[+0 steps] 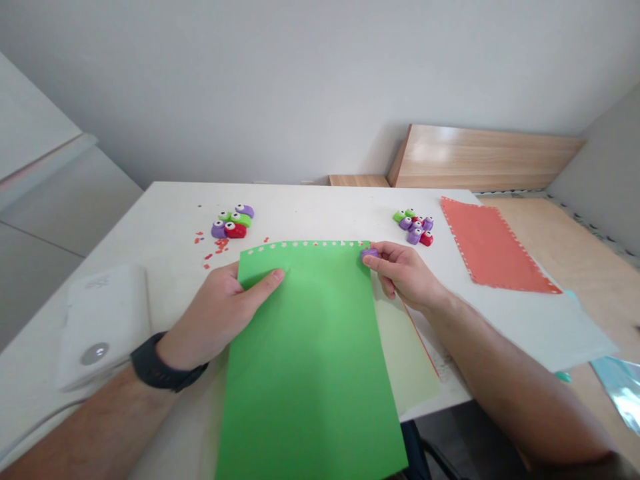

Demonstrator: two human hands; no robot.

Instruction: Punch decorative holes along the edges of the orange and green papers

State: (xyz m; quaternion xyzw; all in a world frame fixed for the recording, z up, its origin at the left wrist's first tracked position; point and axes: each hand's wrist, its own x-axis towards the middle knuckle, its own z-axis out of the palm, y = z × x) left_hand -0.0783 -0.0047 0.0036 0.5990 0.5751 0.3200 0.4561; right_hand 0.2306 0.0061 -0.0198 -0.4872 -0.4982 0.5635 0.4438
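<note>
A sheet of green paper [310, 347] is held up in front of me, its far edge lined with small punched shapes. My left hand [240, 300] grips the sheet's upper left side, thumb on top and fingers hidden underneath. At the upper right corner, my right hand [400, 273] pinches a small purple craft punch [369, 253] that sits over the paper's edge. Several purple, green and red punches with googly eyes stand beyond the sheet, in a left cluster [234, 223] and a right cluster [415, 225].
Punched red scraps [221, 245] lie on the white table [300, 213]. A white device [105, 320] with a cable is at the left. An orange-red sheet [500, 247] with punched edges lies at the right. Pale yellow paper [405, 360] rests beneath the green sheet.
</note>
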